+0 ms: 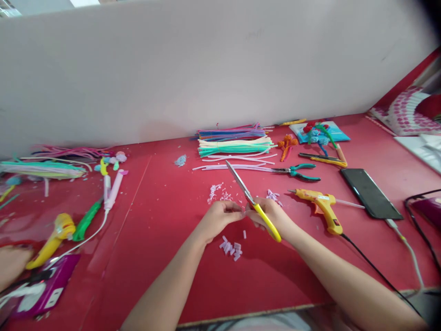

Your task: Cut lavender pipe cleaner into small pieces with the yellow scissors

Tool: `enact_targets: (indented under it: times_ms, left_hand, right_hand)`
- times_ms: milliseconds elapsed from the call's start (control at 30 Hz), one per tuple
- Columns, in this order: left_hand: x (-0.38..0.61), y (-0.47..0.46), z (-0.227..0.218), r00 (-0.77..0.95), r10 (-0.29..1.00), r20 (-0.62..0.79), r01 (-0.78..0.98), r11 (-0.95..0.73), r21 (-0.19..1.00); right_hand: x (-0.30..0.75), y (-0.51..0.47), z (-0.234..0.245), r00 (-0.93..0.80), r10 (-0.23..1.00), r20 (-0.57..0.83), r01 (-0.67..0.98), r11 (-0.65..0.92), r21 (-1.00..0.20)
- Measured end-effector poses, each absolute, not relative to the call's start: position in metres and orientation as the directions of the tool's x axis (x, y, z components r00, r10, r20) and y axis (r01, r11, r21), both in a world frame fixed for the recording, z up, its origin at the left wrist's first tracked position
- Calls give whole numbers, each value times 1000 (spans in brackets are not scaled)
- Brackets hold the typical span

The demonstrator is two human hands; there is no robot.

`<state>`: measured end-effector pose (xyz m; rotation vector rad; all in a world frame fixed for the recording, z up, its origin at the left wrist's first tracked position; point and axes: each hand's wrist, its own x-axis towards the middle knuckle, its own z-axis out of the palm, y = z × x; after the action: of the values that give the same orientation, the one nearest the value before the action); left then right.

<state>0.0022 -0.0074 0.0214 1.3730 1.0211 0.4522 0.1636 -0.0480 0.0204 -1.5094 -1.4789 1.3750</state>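
My right hand point(272, 216) grips yellow-handled scissors point(253, 202) whose blades point up and to the left. My left hand point(220, 217) is pinched closed just left of the scissors' pivot, holding something too small to name. Below both hands lies a little heap of short lilac cut pieces point(231, 248) on the red table point(165, 257). More lilac bits point(274, 196) and pale fluff scraps point(216, 192) lie just beyond the hands.
Stacked pipe cleaners point(234, 142) lie at the back, with green-handled pliers point(299, 171) beside them. A yellow glue gun point(322, 207) and a black phone point(370, 193) sit to the right. Another person's hand point(10, 264), a second glue gun point(51, 239) and more pipe cleaners point(44, 168) are at the left.
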Motion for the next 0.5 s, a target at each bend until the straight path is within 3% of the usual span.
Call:
enact_targets:
  times_ms: [233, 367, 500]
  left_hand:
    - [-1, -1, 24, 403, 854, -328, 22, 349, 937]
    - [-7, 5, 26, 302, 916, -264, -130, 314, 940]
    - [-11, 6, 27, 291, 930, -222, -141, 272, 952]
  right_hand:
    - [172, -51, 22, -176, 966, -191, 545, -67, -836]
    - [174, -54, 25, -197, 964, -181, 676, 0, -737]
    - [173, -54, 28, -246, 940, -234, 688, 0, -726]
